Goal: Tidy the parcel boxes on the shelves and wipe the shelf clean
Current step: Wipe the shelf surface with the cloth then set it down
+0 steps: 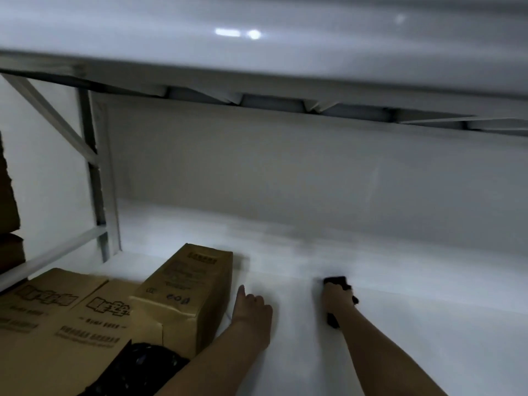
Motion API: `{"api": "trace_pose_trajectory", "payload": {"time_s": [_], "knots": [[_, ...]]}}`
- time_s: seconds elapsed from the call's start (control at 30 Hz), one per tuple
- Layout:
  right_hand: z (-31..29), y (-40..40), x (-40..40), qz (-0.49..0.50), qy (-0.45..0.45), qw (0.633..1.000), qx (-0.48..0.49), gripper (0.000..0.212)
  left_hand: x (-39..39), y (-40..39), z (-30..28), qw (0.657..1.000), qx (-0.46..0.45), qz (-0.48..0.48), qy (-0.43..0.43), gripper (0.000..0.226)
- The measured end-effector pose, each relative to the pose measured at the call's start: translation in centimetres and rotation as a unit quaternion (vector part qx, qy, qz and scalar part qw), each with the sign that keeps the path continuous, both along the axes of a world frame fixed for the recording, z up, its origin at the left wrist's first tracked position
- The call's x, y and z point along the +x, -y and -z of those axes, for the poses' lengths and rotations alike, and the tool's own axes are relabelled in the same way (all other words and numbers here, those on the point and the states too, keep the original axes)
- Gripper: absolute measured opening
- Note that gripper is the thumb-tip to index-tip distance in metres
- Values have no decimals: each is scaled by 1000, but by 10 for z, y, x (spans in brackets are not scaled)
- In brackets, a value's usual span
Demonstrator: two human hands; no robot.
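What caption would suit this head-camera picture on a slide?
Right hand wipes the white shelf with a dark cloth while the left hand rests beside cardboard boxes.

Cardboard boxes on this shelf: we count three, namely an upright box (185, 298) and two printed boxes lying flat to its left, the left flat box (43, 304) and the middle flat box (105, 318).
Boxes in the next bay at far left: we see two brown shapes (7, 201), stacked; too cropped to say more.
Cloths: we count one, a black cloth (338, 284).
Hands: we count two, the left hand (253, 310) and the right hand (337, 295).
Shelf boards: we count two, the white shelf (400, 324) and the shelf above (257, 38).
Dark patterned items at the bottom edge: we count one (143, 367).
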State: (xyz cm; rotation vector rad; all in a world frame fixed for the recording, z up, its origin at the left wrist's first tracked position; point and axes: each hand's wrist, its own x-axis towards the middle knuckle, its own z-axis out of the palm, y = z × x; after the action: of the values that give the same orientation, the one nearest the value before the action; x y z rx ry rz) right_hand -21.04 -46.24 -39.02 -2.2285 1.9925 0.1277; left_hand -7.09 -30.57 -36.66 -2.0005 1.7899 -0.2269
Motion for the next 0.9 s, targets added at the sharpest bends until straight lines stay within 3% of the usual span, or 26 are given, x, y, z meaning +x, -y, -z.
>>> {"api": "trace_pose_trajectory", "payload": {"time_s": [0.1,0.17,0.33,0.43,0.57,0.67,0.77,0.83,0.9], "knots": [[-7,-17,29,-98,93,990,35,45,5,-1,-3,1000,0,-12,-4,57],[-5,-30,40,-150,102,981,62,51,7,-2,-4,1000,0,-16,-2,58],[6,-27,29,-63,28,997,-30,39,2,-8,-2,1000,0,1,7,59],[4,-32,43,-13,13,1000,-11,41,7,-14,-2,1000,-2,16,7,58],[1,-47,84,-50,8,999,21,45,11,-20,-2,999,25,25,31,57],[-3,-57,105,-114,55,989,77,66,13,-21,-6,996,59,25,62,60],[-16,-76,90,-221,100,964,107,43,14,-21,-9,991,75,37,101,66],[-11,-79,66,-209,120,963,119,46,13,-21,-7,990,90,41,104,66],[-2,-74,48,-154,59,984,62,50,12,-23,-4,991,92,40,93,61]]}}
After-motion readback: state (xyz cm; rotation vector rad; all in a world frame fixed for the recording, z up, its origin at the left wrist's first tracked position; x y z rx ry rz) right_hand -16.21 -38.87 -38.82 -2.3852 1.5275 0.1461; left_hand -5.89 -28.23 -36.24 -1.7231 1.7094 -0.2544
